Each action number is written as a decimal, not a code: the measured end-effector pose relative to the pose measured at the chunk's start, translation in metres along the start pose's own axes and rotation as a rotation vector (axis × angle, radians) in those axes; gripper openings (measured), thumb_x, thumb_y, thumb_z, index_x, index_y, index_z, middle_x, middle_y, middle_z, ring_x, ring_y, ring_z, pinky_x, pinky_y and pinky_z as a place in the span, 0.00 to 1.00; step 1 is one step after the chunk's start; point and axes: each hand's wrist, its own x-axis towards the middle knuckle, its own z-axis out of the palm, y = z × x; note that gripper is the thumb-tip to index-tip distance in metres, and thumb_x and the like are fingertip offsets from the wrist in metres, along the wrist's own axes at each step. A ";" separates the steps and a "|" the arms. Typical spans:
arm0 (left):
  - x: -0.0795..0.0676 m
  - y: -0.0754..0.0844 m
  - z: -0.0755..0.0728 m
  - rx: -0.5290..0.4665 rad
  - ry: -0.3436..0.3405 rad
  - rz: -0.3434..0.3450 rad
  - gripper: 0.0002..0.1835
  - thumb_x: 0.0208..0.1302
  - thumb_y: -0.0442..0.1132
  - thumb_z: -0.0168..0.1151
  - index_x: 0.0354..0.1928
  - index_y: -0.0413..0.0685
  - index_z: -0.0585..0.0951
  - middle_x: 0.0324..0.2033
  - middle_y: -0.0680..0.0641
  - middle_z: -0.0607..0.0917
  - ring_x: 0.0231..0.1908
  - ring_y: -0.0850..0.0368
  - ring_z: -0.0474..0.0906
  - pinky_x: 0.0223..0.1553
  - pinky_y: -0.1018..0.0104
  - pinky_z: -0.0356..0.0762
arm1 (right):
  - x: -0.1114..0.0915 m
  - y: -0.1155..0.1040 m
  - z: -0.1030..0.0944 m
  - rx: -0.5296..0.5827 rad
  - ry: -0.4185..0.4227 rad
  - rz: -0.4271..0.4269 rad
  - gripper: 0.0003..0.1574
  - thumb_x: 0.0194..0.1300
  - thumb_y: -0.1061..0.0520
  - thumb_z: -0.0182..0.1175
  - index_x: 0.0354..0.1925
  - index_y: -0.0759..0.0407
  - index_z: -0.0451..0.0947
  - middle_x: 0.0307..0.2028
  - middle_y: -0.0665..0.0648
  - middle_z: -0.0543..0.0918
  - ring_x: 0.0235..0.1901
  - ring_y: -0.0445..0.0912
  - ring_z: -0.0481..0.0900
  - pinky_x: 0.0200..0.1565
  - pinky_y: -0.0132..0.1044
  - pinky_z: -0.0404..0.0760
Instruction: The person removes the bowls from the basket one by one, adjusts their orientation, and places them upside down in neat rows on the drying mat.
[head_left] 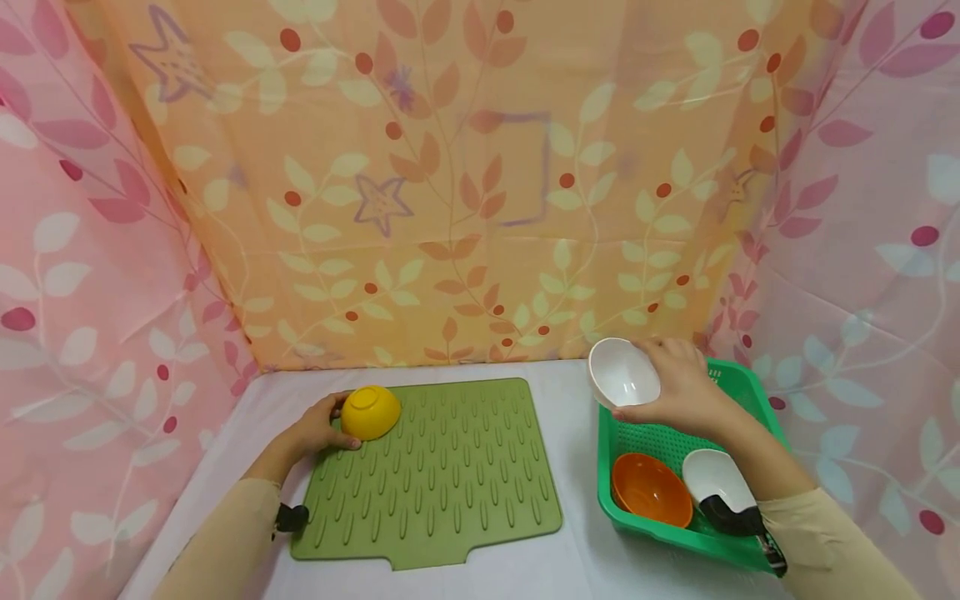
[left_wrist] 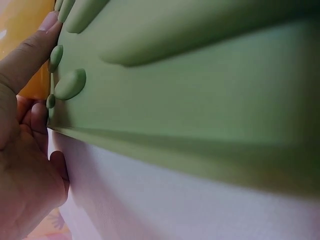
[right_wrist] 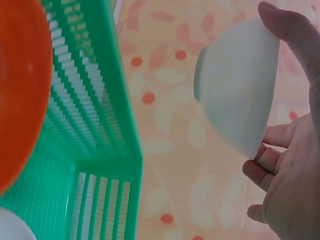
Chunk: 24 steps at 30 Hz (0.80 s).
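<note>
A yellow bowl (head_left: 369,412) lies upside down at the far left corner of a green drying mat (head_left: 442,483). My left hand (head_left: 318,427) holds it from the left, thumb on the near side and fingers behind. In the left wrist view the fingers (left_wrist: 30,57) reach the yellow wall low at the mat. My right hand (head_left: 678,387) grips a white bowl (head_left: 624,375) by its rim, raised over the far left part of a green basket (head_left: 606,467). The bowl is tilted on its side, its hollow towards me; the right wrist view shows its outside and foot.
Inside the basket sit an orange bowl (head_left: 651,490) and another white bowl (head_left: 716,479), under my right forearm. White cloth (head_left: 581,500) covers the table between mat and basket. Patterned curtains (head_left: 450,208) enclose the back and both sides.
</note>
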 end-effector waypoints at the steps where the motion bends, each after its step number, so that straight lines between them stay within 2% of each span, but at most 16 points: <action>1: 0.000 0.001 0.000 0.001 -0.002 0.001 0.62 0.46 0.48 0.85 0.77 0.35 0.57 0.71 0.28 0.66 0.69 0.30 0.64 0.69 0.30 0.59 | -0.001 -0.004 0.002 0.007 0.000 -0.005 0.69 0.41 0.28 0.80 0.71 0.60 0.67 0.59 0.65 0.71 0.60 0.62 0.62 0.54 0.66 0.67; 6: -0.001 0.001 0.000 -0.004 -0.002 -0.008 0.61 0.46 0.48 0.85 0.77 0.36 0.57 0.70 0.29 0.66 0.69 0.30 0.64 0.69 0.30 0.58 | -0.006 -0.025 0.009 0.027 -0.001 -0.040 0.72 0.37 0.27 0.81 0.72 0.60 0.67 0.57 0.61 0.73 0.59 0.57 0.64 0.58 0.62 0.63; 12: -0.001 0.001 0.001 -0.012 -0.002 -0.011 0.61 0.46 0.47 0.85 0.77 0.36 0.57 0.70 0.29 0.67 0.69 0.30 0.64 0.69 0.30 0.58 | -0.011 -0.048 0.016 0.018 0.000 -0.103 0.72 0.36 0.27 0.81 0.72 0.57 0.68 0.61 0.62 0.73 0.64 0.60 0.62 0.65 0.66 0.56; 18: 0.000 -0.002 0.001 -0.005 0.005 -0.007 0.62 0.46 0.48 0.85 0.77 0.35 0.57 0.70 0.28 0.67 0.68 0.30 0.64 0.69 0.30 0.58 | -0.016 -0.069 0.024 0.036 -0.009 -0.138 0.74 0.35 0.25 0.81 0.72 0.57 0.68 0.62 0.59 0.72 0.65 0.57 0.62 0.68 0.66 0.53; 24: 0.001 -0.002 0.000 -0.030 0.004 0.002 0.61 0.46 0.46 0.86 0.77 0.36 0.58 0.71 0.30 0.66 0.69 0.31 0.63 0.70 0.31 0.58 | -0.022 -0.086 0.037 0.055 -0.008 -0.174 0.73 0.33 0.27 0.82 0.72 0.56 0.69 0.60 0.55 0.73 0.62 0.53 0.63 0.67 0.62 0.56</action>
